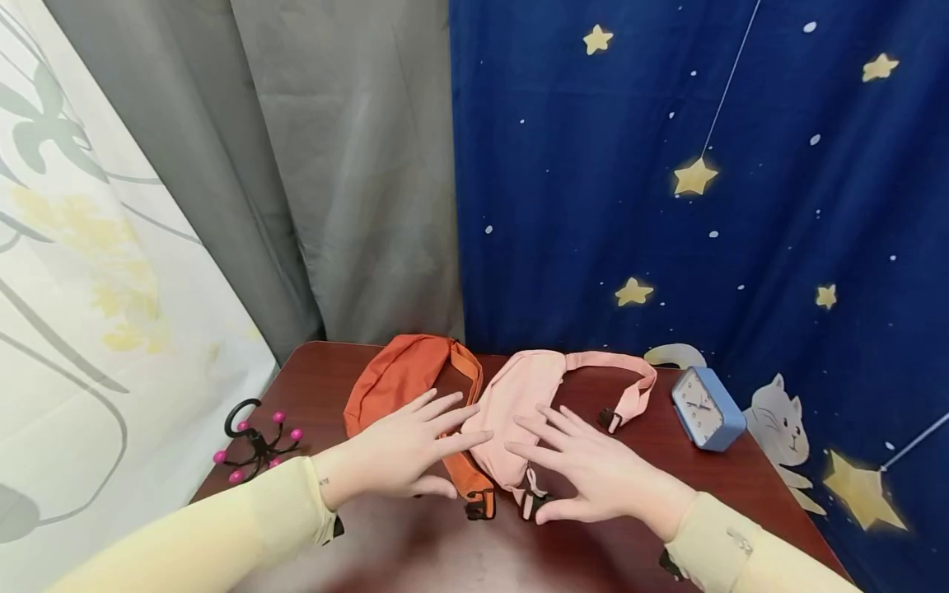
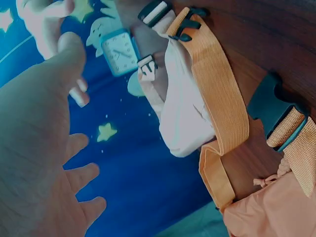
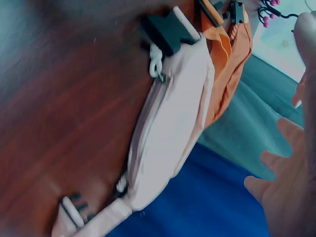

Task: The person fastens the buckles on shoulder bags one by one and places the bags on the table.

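Two waist bags lie side by side on the dark red-brown table. The orange waist bag point(image 1: 396, 375) is on the left, its strap ending in a black buckle point(image 1: 480, 504). Right of it is the pink waist bag point(image 1: 519, 395), whose strap point(image 1: 611, 360) curves off to the right with a black clip at its end. My left hand point(image 1: 408, 445) hovers with fingers spread in front of the orange bag. My right hand point(image 1: 586, 465) is likewise spread above the near side of the pink bag. Both wrist views show the hands apart from the bags, holding nothing.
A blue alarm clock point(image 1: 708, 409) stands at the table's right side. On the left is a black hook rack point(image 1: 258, 445) with pink ball tips. Grey curtain point(image 1: 371, 165) and blue star-patterned curtain point(image 1: 563, 206) hang behind the table point(image 1: 319, 371).
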`<state>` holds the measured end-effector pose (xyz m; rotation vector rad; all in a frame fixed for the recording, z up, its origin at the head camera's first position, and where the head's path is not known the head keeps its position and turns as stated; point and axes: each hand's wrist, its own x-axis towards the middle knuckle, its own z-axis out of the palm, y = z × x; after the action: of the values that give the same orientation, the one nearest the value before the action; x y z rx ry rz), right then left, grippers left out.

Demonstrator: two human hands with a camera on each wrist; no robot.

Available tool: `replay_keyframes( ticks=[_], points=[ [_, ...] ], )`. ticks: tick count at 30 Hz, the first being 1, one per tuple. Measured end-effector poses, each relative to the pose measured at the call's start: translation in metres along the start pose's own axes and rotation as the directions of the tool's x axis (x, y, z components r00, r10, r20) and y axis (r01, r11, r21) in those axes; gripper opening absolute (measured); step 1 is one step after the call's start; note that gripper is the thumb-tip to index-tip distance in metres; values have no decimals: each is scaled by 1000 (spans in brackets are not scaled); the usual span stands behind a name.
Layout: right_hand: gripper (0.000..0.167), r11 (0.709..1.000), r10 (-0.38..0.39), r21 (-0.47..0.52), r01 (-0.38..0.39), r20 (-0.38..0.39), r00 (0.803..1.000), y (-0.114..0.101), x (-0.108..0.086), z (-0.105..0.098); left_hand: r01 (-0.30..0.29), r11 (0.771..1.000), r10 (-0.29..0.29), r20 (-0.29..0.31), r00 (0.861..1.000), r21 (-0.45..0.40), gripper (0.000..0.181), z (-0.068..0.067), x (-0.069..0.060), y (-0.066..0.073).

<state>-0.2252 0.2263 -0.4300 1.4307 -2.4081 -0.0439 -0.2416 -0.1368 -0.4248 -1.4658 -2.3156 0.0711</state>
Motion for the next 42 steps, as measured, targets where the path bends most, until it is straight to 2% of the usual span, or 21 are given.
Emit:
replay_keyframes(
  ticks=[5, 13, 22, 30, 35, 42],
  points=[
    [84, 997, 15, 77, -17, 35, 999, -8, 17, 25, 22, 999, -23, -20, 1000, -37, 82, 7, -9, -7],
    [64, 993, -28, 113, 24, 32, 999, -27, 40, 58, 107, 987, -107, 9, 994, -116, 67, 29, -32, -12],
    [41, 989, -18, 145, 10, 51, 999, -42, 49, 81, 240, 944, -234, 55, 971, -226, 52, 59, -43, -21],
    [28, 980, -25, 198, 24, 0, 1000, -48, 56, 92, 280, 908, -267, 84, 960, -313, 39, 75, -51, -24],
    [26, 974, 32, 224, -31, -1, 999, -54, 58, 96, 293, 885, -283, 82, 956, -363, 33, 80, -52, -26],
    [24, 956, 151, 251, -151, 21, 988, -62, 63, 101, 280, 874, -278, 63, 958, -397, 29, 90, -57, -24]
  ],
)
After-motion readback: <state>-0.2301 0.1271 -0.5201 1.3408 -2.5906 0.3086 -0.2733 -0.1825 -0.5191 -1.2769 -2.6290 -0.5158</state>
